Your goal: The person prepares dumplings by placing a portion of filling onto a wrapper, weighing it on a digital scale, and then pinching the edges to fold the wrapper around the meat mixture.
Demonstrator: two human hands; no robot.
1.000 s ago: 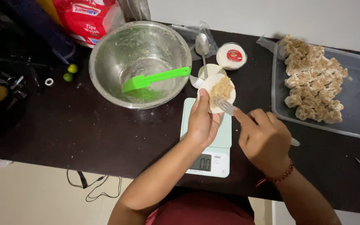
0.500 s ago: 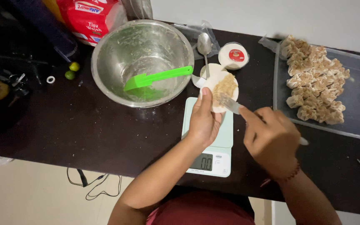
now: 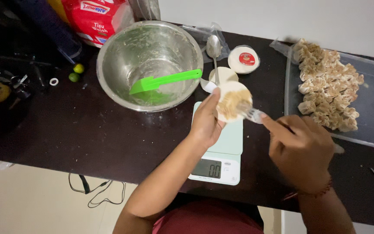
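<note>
the left hand (image 3: 205, 122) is closed around a round white dumpling wrapper (image 3: 232, 100), thumb lying up along its left edge, holding it just above the far end of a pale green kitchen scale (image 3: 221, 149). a mound of brownish filling (image 3: 230, 103) sits in the middle of the wrapper. the right hand (image 3: 301, 149) is closed on the handle of a metal fork (image 3: 252, 113), forefinger stretched along it, and the tines touch the filling at the wrapper's right side.

just beyond the wrapper, on the dark tabletop (image 3: 87, 130), lies a small stack of more wrappers (image 3: 223, 74), with a metal spoon (image 3: 214, 47) resting across it and a small round white tub with a red label (image 3: 243, 59) just to the right. to the left stands a large steel bowl (image 3: 150, 63), smeared inside, with a green spatula (image 3: 165, 81) leaning in it, handle over the right rim. two small green limes (image 3: 75, 73) lie left of the bowl, and a red and white packet (image 3: 94, 17) stands at the far edge. on the right, a clear plastic tray (image 3: 373, 104) holds a heap of folded dumplings (image 3: 327, 84) along its left half.
</note>
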